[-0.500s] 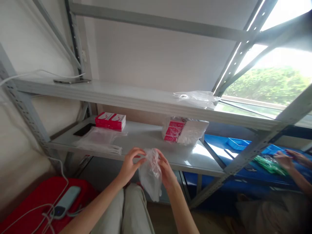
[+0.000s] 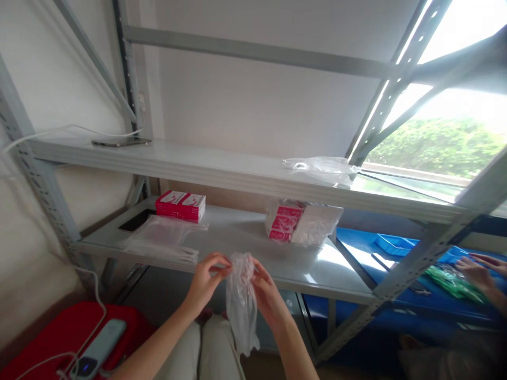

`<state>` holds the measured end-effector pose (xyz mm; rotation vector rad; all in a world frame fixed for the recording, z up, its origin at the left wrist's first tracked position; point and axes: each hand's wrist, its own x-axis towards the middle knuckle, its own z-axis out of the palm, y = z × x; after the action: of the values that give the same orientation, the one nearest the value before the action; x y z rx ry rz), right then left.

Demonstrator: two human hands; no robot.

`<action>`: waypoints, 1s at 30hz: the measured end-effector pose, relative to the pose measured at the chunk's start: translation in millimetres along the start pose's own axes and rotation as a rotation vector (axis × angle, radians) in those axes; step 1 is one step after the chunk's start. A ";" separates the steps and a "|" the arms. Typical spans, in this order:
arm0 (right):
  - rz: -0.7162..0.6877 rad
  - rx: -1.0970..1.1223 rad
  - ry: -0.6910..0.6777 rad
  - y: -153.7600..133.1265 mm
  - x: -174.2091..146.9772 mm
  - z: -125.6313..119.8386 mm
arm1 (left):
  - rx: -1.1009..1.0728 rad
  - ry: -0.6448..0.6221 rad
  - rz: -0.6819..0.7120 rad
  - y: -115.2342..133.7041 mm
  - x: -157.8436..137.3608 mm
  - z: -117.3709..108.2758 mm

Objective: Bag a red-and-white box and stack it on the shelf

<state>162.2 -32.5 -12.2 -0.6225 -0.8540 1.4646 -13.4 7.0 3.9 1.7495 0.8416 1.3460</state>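
Note:
Both my hands hold a crumpled clear plastic bag [image 2: 241, 306] by its top, in front of the lower shelf's edge. My left hand [image 2: 206, 282] pinches the bag's left top edge with thumb and forefinger. My right hand [image 2: 269, 295] grips the right side. The bag hangs down between my forearms, above my lap. What is inside it I cannot tell.
The lower grey shelf [image 2: 237, 232] carries a stack of flat clear bags [image 2: 162, 240], a red and white box [image 2: 181, 205] and wrapped red boxes [image 2: 303, 221]. A phone [image 2: 119, 141] and a loose bag [image 2: 320, 166] lie on the upper shelf. At right another person's hands [image 2: 481, 272] work over blue trays.
The view has tilted up slightly. My hands have drawn closer together at the bag's top, and the bag hangs narrower and more gathered than before.

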 end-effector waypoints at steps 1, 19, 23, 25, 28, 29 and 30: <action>-0.009 -0.005 -0.004 -0.1 2.1 -2.5 | -0.025 0.018 -0.014 -2.8 4.0 -4.4; -0.439 -1.277 -0.040 -68.1 54.5 -77.3 | 0.068 0.036 -0.127 -49.8 58.1 -108.9; -0.476 -1.343 0.024 -77.2 61.0 -91.0 | 0.042 -0.011 -0.174 -61.3 63.8 -108.8; -0.472 -1.311 0.046 -78.4 63.4 -94.5 | -0.007 -0.047 -0.222 -63.9 63.2 -100.0; -0.460 -1.299 0.007 -77.6 63.8 -95.0 | -0.166 -0.061 -0.321 -64.7 57.4 -80.4; -0.458 -1.320 -0.012 -77.1 63.1 -94.5 | -0.231 -0.074 -0.358 -64.5 54.3 -73.7; -0.454 -1.347 -0.025 -76.7 62.3 -94.1 | -0.292 -0.093 -0.388 -64.1 50.4 -67.5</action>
<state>277.6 38.8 2.6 -1.2549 -1.8422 0.3169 -70.9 93.4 -17.5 1.3308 0.8341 1.0600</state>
